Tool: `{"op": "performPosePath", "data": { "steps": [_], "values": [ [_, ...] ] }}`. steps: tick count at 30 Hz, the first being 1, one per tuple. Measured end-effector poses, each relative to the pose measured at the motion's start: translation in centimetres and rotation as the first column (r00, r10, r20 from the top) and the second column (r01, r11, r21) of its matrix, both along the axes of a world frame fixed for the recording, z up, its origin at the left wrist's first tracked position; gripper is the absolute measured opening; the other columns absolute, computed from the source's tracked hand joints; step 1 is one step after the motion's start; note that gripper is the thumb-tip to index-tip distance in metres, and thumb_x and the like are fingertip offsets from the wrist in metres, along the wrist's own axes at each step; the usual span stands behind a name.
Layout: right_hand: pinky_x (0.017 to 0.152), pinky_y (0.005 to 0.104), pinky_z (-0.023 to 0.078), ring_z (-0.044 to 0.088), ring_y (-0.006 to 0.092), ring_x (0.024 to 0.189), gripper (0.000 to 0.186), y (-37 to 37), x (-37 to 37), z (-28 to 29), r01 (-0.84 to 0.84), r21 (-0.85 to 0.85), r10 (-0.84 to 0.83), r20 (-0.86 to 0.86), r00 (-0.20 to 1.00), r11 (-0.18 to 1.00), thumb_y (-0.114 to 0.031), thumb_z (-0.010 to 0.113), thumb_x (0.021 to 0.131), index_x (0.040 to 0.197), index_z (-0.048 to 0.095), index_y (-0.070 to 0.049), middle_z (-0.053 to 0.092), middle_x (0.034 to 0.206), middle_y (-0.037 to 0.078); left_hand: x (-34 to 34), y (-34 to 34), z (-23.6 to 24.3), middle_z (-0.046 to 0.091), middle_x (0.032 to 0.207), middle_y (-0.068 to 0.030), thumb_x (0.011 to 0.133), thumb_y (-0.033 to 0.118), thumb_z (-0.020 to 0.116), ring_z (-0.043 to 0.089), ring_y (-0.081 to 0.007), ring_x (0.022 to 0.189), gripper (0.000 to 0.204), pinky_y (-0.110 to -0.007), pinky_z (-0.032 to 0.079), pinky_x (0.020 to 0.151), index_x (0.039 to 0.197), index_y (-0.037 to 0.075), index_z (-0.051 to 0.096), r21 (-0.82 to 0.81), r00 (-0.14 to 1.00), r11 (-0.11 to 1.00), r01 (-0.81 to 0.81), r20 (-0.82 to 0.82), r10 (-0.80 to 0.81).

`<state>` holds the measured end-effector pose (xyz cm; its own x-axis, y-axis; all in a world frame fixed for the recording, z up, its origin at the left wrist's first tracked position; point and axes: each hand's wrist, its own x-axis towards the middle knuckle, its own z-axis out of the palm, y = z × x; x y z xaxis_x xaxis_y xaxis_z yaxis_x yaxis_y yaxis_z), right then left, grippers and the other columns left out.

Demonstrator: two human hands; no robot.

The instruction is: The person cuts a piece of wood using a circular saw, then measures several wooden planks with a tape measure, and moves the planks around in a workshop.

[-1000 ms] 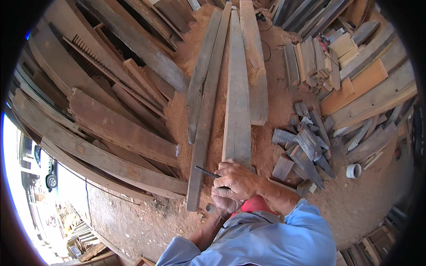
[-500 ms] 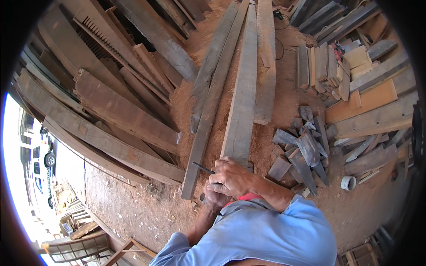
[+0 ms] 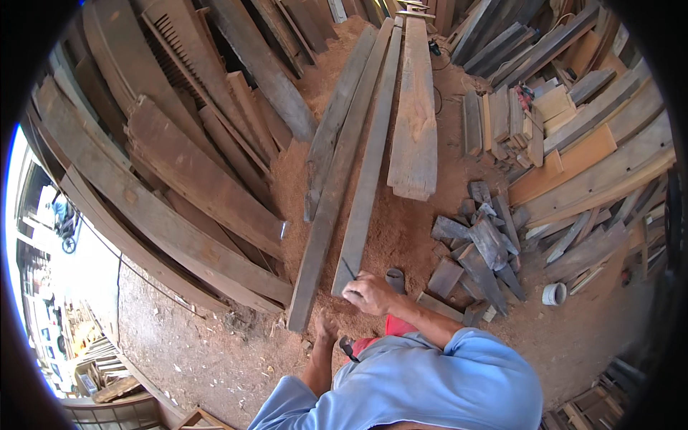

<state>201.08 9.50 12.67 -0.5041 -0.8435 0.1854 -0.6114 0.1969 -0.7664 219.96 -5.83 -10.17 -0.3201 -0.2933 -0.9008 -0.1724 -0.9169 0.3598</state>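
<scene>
My right hand (image 3: pixel 364 294) grips the near end of a long, narrow timber (image 3: pixel 364 208) and also holds a thin dark pencil-like stick (image 3: pixel 348 268), which points up and forward. My left hand (image 3: pixel 326 327) is off the timber, a little below and left of it, with its fingers loosely apart and apparently empty. Another long beam (image 3: pixel 322 244) lies just left of that timber, beside a weathered board (image 3: pixel 333 122). A wide rough plank (image 3: pixel 413 143) lies to the right. A foot in a sandal (image 3: pixel 394 279) shows right of my right hand.
Stacked boards (image 3: pixel 165 172) line the left side, and more stacks (image 3: pixel 577 172) stand on the right. A heap of offcuts (image 3: pixel 479 254), a white cylinder (image 3: pixel 554 294) and a cable (image 3: pixel 438 100) lie on the sawdust-covered floor (image 3: pixel 186 344). A bright opening shows a wheeled vehicle (image 3: pixel 66 233).
The timber in my grip has turned to show a narrower face, its near end shifting left and down. My left hand has let go and moved down and left from my right hand.
</scene>
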Motion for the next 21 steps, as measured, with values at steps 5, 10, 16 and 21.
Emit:
{"op": "performPosePath", "data": {
  "steps": [5, 10, 16, 21],
  "values": [
    [0.079, 0.0459, 0.054, 0.070, 0.0355, 0.087, 0.022, 4.0, 5.4, -4.5, 0.062, 0.272, -0.100, 0.129, 0.987, 0.960, -0.024, 0.063, 0.092, 0.094, 0.073, -0.005, 0.073, 0.089, 0.014, 20.3, -3.5, -9.2, 0.040, 0.065, 0.0034, 0.099, 0.036, 0.055, 0.035, -0.0129, 0.044, 0.017, -0.030, 0.027, 0.040, 0.102, 0.020, 0.053, 0.008, 0.954, 0.967, 0.255, -0.166, -0.251],
    [0.081, 0.0474, 0.054, 0.070, 0.0374, 0.092, 0.023, 6.5, 9.1, -7.1, 0.159, 0.358, -0.238, 0.189, 0.953, 0.920, -0.024, 0.061, 0.090, 0.092, 0.074, -0.005, 0.073, 0.094, 0.019, 29.6, -4.1, -7.8, 0.043, 0.063, 0.0013, 0.095, 0.026, 0.060, 0.037, -0.0127, 0.043, 0.013, -0.030, 0.026, 0.038, 0.095, 0.018, 0.051, 0.038, 0.828, 0.859, 0.511, 0.248, -0.503],
    [0.080, 0.0406, 0.055, 0.072, 0.0294, 0.086, 0.023, 13.1, 10.3, -11.8, 0.356, 0.465, -0.495, 0.217, 0.841, 0.810, -0.023, 0.061, 0.090, 0.092, 0.076, -0.006, 0.074, 0.087, 0.016, 28.6, -2.6, -4.5, 0.046, 0.067, -0.0002, 0.092, 0.024, 0.063, 0.040, -0.0132, 0.045, 0.014, -0.030, 0.029, 0.040, 0.097, 0.015, 0.053, -0.010, 0.814, 0.891, 0.454, 0.411, -0.410],
    [0.081, 0.0388, 0.055, 0.072, 0.0256, 0.087, 0.025, 19.6, 11.9, -14.4, 0.463, 0.623, -0.709, 0.218, 0.671, 0.630, -0.024, 0.061, 0.087, 0.090, 0.076, -0.004, 0.076, 0.089, 0.014, 24.3, -5.1, -10.1, 0.044, 0.065, 0.0017, 0.093, 0.020, 0.064, 0.040, -0.0129, 0.044, 0.014, -0.030, 0.031, 0.040, 0.102, 0.014, 0.056, -0.018, 0.841, 0.841, 0.540, 0.005, -0.540]
  ]
}}
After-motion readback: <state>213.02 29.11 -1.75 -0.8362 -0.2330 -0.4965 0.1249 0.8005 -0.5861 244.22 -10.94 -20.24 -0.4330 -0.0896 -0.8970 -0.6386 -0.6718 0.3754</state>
